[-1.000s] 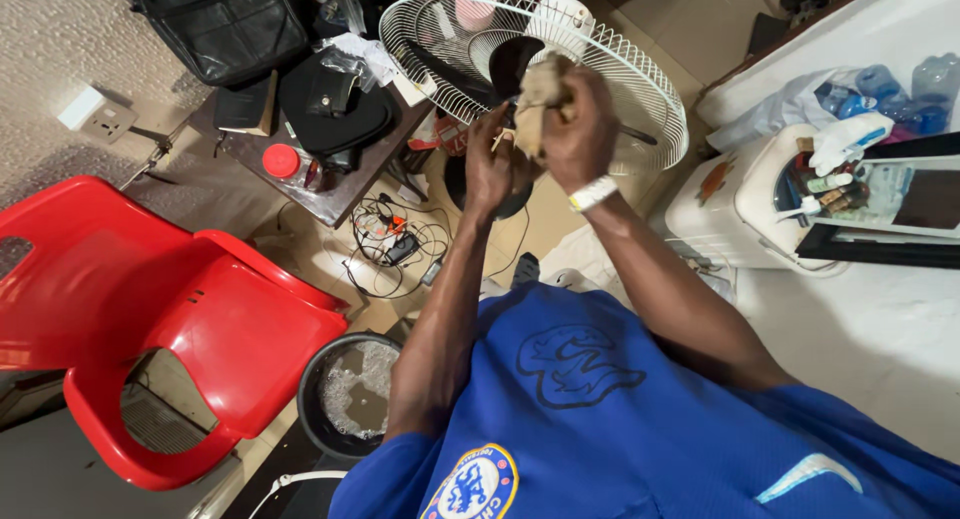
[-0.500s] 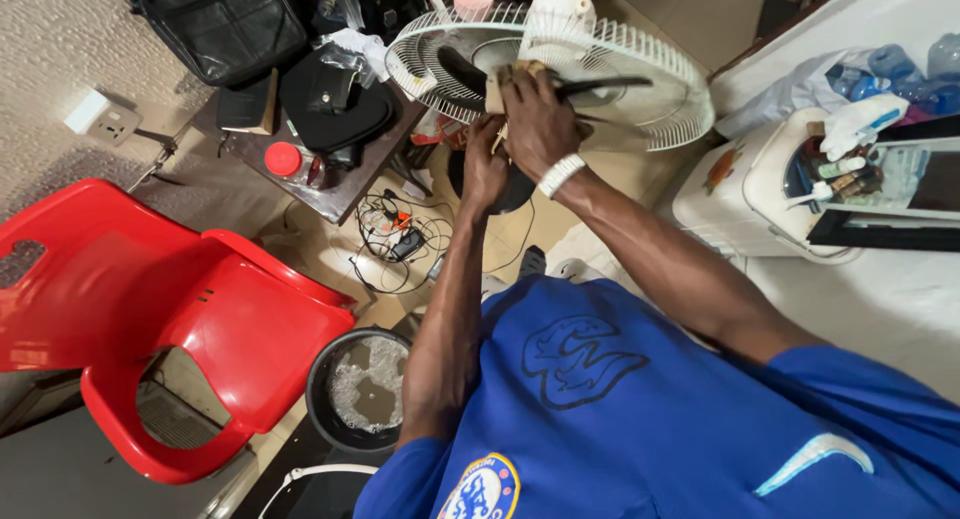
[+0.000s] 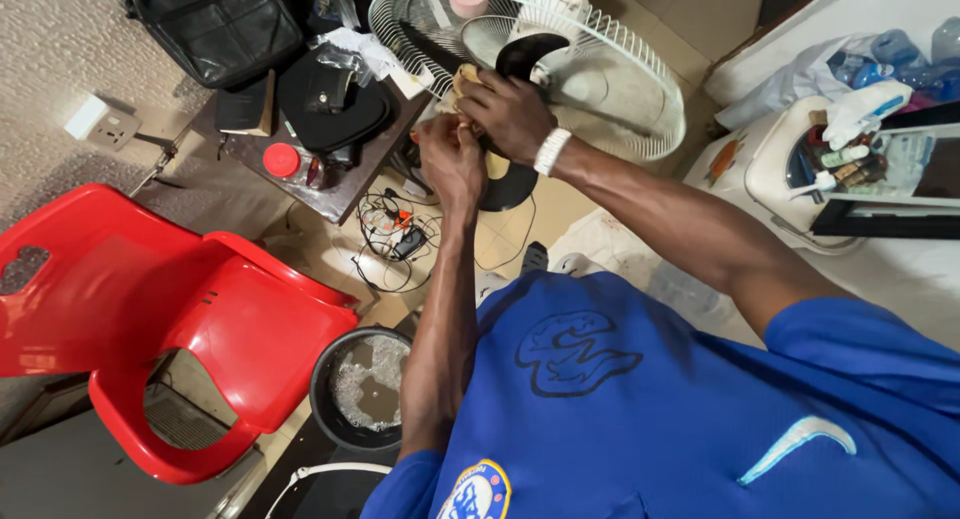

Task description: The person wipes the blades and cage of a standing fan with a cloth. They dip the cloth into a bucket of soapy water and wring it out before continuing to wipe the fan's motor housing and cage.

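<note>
A standing fan with a white wire guard (image 3: 640,99) and dark blades (image 3: 528,51) stands in front of me, its front grille off. My right hand (image 3: 508,111), with a white wristband, presses a tan cloth (image 3: 466,76) against a dark blade near the hub. My left hand (image 3: 450,157) is closed just below it, at the lower rim of the guard by the fan's dark stem; what it grips is hidden by the fingers.
A red plastic chair (image 3: 170,309) stands at left. A dark bucket (image 3: 358,387) with foamy water sits by my knee. A cluttered low table (image 3: 320,184) holds black bags and a red-lidded jar. Cables lie on the floor. A white appliance (image 3: 760,179) stands at right.
The fan guard has tilted back up. My right hand slid left along the blade with the cloth, and my left hand shifted left and down.
</note>
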